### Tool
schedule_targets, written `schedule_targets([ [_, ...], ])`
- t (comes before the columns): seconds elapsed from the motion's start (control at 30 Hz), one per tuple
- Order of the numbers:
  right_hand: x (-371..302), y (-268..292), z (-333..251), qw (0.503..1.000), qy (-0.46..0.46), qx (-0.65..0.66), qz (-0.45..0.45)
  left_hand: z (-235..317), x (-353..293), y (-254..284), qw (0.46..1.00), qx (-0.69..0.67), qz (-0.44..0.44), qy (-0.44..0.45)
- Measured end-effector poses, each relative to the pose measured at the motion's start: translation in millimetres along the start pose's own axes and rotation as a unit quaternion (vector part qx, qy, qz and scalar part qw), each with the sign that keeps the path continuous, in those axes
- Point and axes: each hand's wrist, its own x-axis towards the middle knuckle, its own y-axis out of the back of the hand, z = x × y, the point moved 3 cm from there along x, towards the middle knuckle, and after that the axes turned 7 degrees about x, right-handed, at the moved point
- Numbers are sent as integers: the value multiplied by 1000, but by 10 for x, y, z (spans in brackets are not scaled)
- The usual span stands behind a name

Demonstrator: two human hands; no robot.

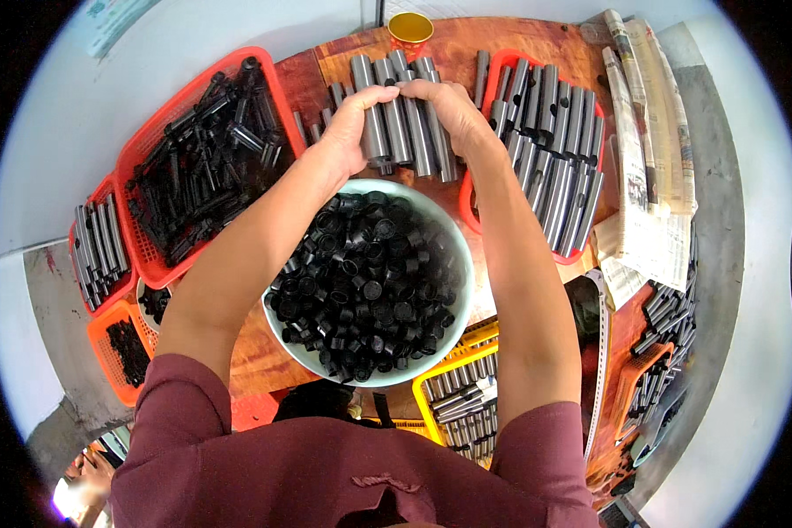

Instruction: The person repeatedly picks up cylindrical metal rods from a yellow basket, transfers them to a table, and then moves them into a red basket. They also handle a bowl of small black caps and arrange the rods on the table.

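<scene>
Hands meet over the wooden table (466, 48): left hand (354, 123) and right hand (453, 110) both clasp a bunch of grey metal tubes (405, 123) beyond the bowl (463, 290) of black caps (365, 282).

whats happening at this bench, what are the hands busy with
A person has both hands on a row of grey metal tubes lying on the wooden table. The left hand and right hand curl over the tubes from either side. Just below sits a pale bowl full of small black caps. Red baskets either side hold black tubes and more grey tubes.
</scene>
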Motion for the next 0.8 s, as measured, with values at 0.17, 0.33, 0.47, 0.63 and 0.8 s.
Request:
schedule_targets([
  [0.17,223,327,193,999,-22,-12,39,-158,314,-136,999,38,22,14],
  [0.33,347,468,234,997,30,-13,69,-185,459,-185,998,56,26,-25],
  [0.47,572,492,266,981,92,-123,118,-133,407,-233,991,125,35,-42],
  [0.63,586,677,285,958,94,-212,170,-170,380,-435,981,180,51,-50],
  [0.8,319,496,11,944,66,-296,133,-193,494,-276,983,162,63,-59],
])
